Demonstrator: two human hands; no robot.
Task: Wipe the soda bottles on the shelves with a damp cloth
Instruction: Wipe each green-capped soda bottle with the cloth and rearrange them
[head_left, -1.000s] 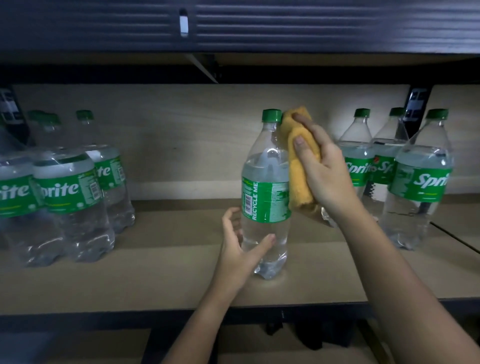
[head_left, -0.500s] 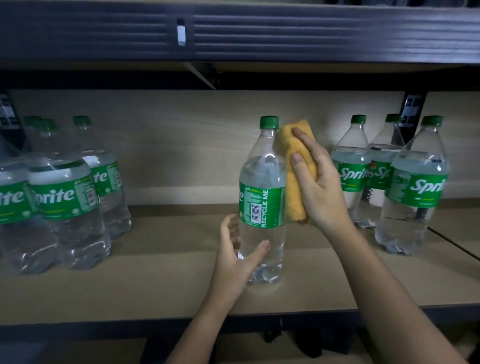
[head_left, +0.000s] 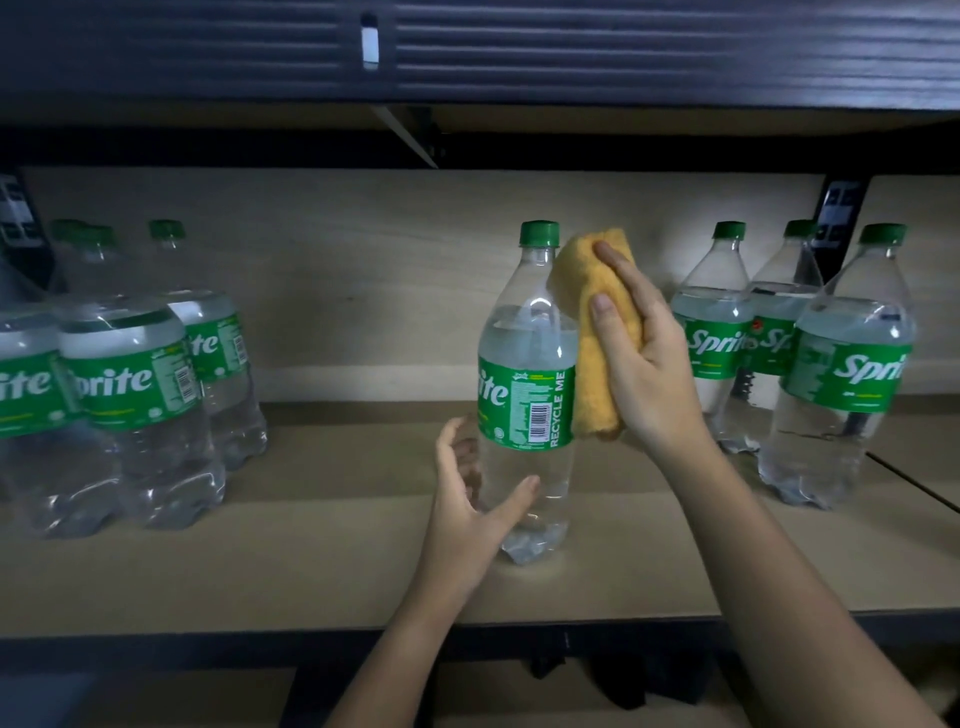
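Note:
A clear Sprite bottle (head_left: 527, 395) with a green cap and green label stands upright in the middle of the wooden shelf (head_left: 311, 561). My left hand (head_left: 470, 514) curls round its lower part, thumb in front and fingers behind. My right hand (head_left: 644, 364) grips a folded yellow cloth (head_left: 597, 364) and presses it against the bottle's right side, from the neck down to the label.
Three Sprite bottles (head_left: 852, 374) stand at the right of the shelf, and a group of others (head_left: 130, 395) stands at the left. The dark shelf above (head_left: 467, 52) hangs low over the bottle caps. A black upright (head_left: 839, 223) runs behind the right bottles.
The middle bottle has turned, so more of its label's logo faces me. My right hand and the cloth stay against its right side. The view has shifted slightly.

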